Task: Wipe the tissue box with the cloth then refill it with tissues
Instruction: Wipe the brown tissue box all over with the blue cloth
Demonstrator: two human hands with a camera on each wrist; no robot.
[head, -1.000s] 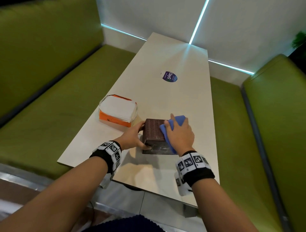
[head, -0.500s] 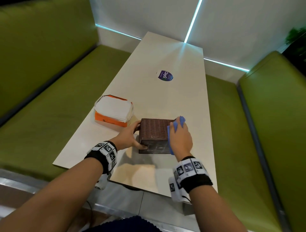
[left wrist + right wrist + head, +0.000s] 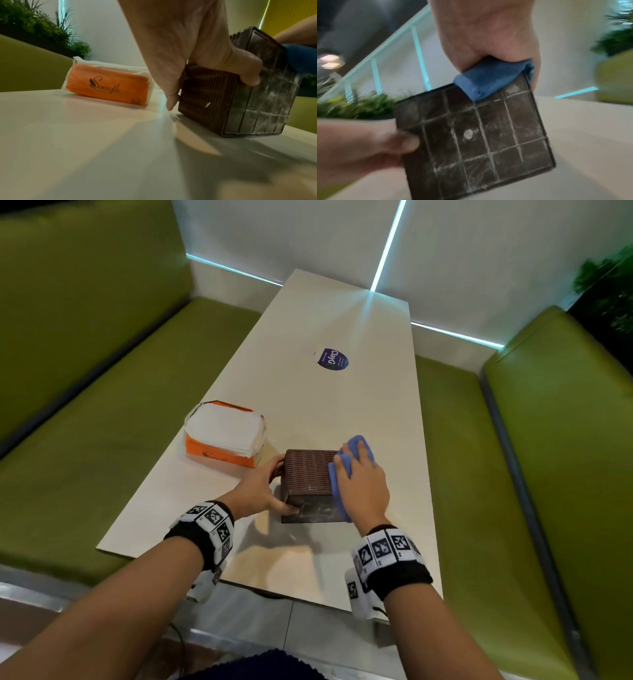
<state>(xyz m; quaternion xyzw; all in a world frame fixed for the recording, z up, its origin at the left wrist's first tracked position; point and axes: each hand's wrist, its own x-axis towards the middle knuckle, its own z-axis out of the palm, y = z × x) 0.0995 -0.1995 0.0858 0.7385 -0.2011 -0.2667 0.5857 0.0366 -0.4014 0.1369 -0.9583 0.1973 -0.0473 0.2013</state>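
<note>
A dark brown woven tissue box (image 3: 308,477) lies on its side on the white table (image 3: 342,405), its dusty gridded underside (image 3: 479,138) facing me. My left hand (image 3: 263,491) grips the box's left side, thumb on the underside (image 3: 247,73). My right hand (image 3: 363,484) holds a folded blue cloth (image 3: 342,474) pressed against the box's right edge; the cloth (image 3: 488,79) shows under the palm in the right wrist view. A pack of white tissues in an orange wrapper (image 3: 226,436) lies to the left of the box (image 3: 223,101).
A round purple sticker (image 3: 333,359) sits mid-table. Green bench seats (image 3: 85,457) flank the table on both sides. The table's near edge is just below my wrists. Plants (image 3: 34,27) stand behind the left bench.
My right hand with the cloth slid down the box's right side, then back up onto its top right corner. The left hand kept its hold on the box.
</note>
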